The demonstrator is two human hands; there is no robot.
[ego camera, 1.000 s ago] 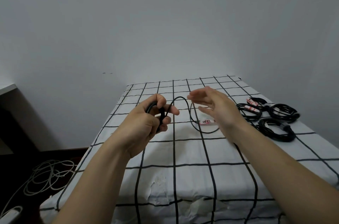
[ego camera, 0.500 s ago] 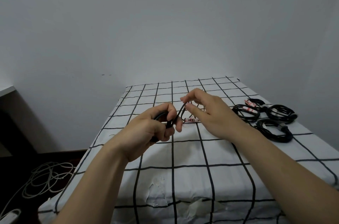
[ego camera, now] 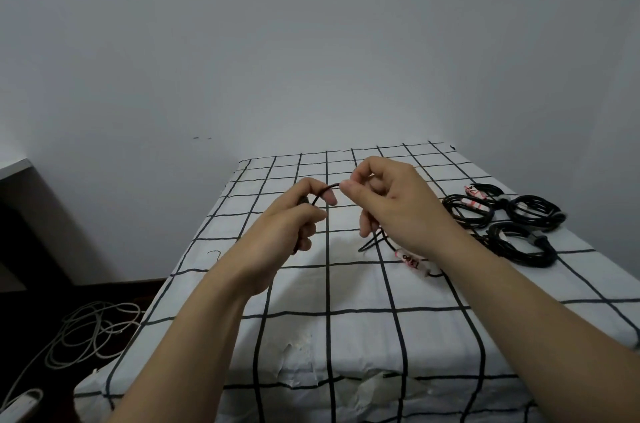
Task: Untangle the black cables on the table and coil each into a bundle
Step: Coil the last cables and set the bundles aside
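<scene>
- Black cable (ego camera: pixel 325 188) arcs between both hands, held up over the checked tabletop (ego camera: pixel 346 287). The left hand (ego camera: pixel 294 218) has its fingers curled round the gathered loops, likely so the coil cannot spring apart.
- Thumb and forefinger of the right hand (ego camera: pixel 394 204) pinch the strand, with the other fingers loosely bent. This looks like a guiding grip for laying the next turn onto the coil.
- The loose tail drops beneath the right palm to the cloth and passes a white tag (ego camera: pixel 412 261) with red print. The wrist hides part of it, so the remaining slack is hard to judge.
- Finished bundles (ego camera: pixel 519 246) lie grouped near the right edge, apart from the hands and seemingly parked out of the working area.
- Bare cloth shows ahead of the hands and to their left, giving room to swing the tail. Past the left edge, pale cords (ego camera: pixel 90 332) lie on the floor. The tail is nearer the bundles and could snag them.
</scene>
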